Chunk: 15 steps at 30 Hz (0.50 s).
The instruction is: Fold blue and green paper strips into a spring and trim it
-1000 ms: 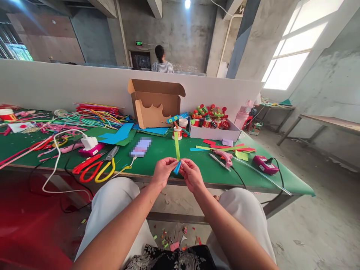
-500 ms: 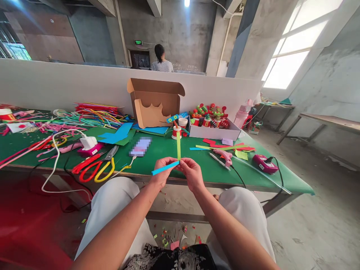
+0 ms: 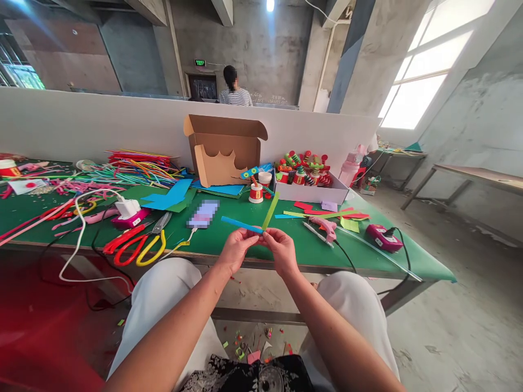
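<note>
Above the table's front edge, my left hand [image 3: 237, 249] pinches a blue paper strip [image 3: 241, 224] near its right end. My right hand [image 3: 280, 249] is closed on a lime-green paper strip [image 3: 271, 209], which slants up and to the right. The two strips meet at my fingertips, where fingers hide how they join. Behind them on the table stands a small paper-cup figure [image 3: 256, 191] with a spring neck and a blue head. Right of my hands lie a pink glue gun [image 3: 326, 227] and several loose paper strips [image 3: 347, 213].
On the green table [image 3: 229, 256], orange-red and yellow scissors [image 3: 153, 242] and a blurred phone [image 3: 203, 213] lie to the left. A brown cardboard box [image 3: 224, 149] and a white box of figures [image 3: 310, 190] stand at the back. Magenta power sockets [image 3: 384, 238] trail cords.
Both strips have turned at my fingertips: the blue one's free end has risen, and the green one has tipped from upright to the right. My hands stay close together.
</note>
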### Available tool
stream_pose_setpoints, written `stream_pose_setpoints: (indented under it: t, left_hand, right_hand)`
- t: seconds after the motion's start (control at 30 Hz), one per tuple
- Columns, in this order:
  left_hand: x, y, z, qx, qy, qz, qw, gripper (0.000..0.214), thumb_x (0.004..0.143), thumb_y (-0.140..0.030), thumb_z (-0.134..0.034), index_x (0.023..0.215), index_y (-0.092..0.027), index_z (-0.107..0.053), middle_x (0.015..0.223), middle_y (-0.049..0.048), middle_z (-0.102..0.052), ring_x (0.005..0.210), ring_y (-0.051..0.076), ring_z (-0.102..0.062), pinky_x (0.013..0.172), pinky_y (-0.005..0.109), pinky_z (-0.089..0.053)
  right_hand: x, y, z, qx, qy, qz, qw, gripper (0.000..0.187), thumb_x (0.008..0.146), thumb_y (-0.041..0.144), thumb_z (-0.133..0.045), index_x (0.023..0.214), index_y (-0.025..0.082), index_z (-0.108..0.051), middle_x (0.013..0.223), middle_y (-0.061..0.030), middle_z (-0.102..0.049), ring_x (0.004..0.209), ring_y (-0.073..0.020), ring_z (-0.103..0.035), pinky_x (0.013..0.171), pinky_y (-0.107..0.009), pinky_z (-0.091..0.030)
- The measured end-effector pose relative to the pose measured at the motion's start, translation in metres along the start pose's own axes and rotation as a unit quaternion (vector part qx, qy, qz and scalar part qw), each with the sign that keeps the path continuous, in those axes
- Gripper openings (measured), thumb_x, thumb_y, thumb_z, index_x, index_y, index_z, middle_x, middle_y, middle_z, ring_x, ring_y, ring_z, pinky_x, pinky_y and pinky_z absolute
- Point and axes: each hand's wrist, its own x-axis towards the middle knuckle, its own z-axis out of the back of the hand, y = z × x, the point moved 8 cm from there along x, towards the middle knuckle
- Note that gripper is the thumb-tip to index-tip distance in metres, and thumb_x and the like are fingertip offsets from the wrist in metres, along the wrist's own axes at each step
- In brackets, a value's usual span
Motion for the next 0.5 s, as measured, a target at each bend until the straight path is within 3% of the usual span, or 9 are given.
stream_pose_setpoints:
  t: [0.23, 0.5]
  left_hand:
    - [-0.001, -0.002, 0.011, 0.007, -0.076, -0.02, 0.997, 0.035, 0.053, -0.038, -0.083, 0.071, -0.016, -0.062, 0.06, -0.0018, -0.065, 0.057, 0.014, -0.062, 0.065, 0.031, -0.051]
    - [0.001, 0.002, 0.019, 0.099, -0.106, -0.029, 0.989, 0.031, 0.053, -0.04, -0.08, 0.061, -0.016, -0.062, 0.057, -0.0009, -0.063, 0.057, 0.013, -0.058, 0.06, 0.027, -0.048]
  right_hand:
    - [-0.005, -0.007, -0.006, 0.0, 0.005, 0.002, 1.0, 0.024, 0.06, 0.035, -0.079, 0.072, 0.021, -0.064, 0.068, 0.001, -0.07, 0.064, -0.0174, -0.067, 0.074, -0.035, -0.056]
    - [-0.008, -0.009, -0.012, 0.021, 0.032, -0.05, 0.998, 0.028, 0.062, 0.043, -0.078, 0.069, 0.02, -0.065, 0.064, 0.0001, -0.069, 0.062, -0.0174, -0.067, 0.068, -0.032, -0.055]
